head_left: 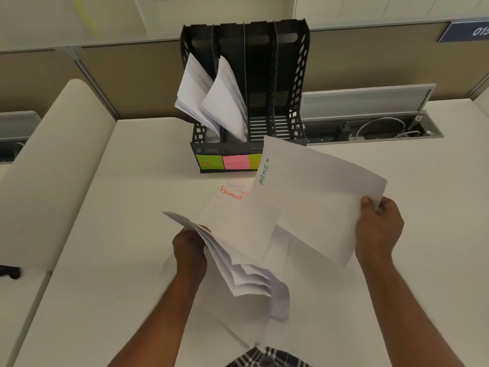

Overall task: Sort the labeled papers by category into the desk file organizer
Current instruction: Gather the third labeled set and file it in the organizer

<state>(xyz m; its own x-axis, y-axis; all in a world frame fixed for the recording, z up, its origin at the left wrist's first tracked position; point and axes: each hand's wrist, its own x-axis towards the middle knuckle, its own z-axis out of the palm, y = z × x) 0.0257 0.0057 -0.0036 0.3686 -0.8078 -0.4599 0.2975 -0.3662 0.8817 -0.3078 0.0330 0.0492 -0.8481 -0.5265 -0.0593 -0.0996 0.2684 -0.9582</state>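
My right hand [378, 229] pinches ADMIN sheet [317, 197]; left hand [189, 250] grips unsorted stack [238, 250]. Organizer [246, 102] at 12 o'clock: HR, SPORTS slots filled; two right slots empty.

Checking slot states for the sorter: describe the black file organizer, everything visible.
The file organizer is black perforated plastic with four upright slots, standing on the white desk against the partition. The two left slots hold white papers that lean forward; the two right slots look empty. Sticky labels on its front read HR, SPORTS and a partly hidden FIN; the held ADMIN sheet covers the rest.
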